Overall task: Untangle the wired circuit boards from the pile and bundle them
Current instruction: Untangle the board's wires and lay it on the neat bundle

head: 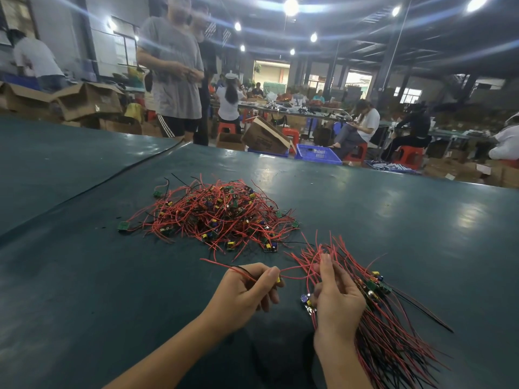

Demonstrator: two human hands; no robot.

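Observation:
A tangled pile of small green circuit boards with red and black wires [216,214] lies on the dark green table [84,276], beyond my hands. My left hand [244,293] pinches one wired board, its red and black leads trailing left and a red wire running right. My right hand [337,301] grips a bundle of wired boards [387,318]; the boards cluster at my palm and the long wires fan toward the lower right and upward past my fingers.
A seam runs across the table [118,175] at the left. Beyond the far edge stands a person in a grey shirt [174,66], with cardboard boxes [87,101], a blue crate [317,154], red stools and seated workers behind.

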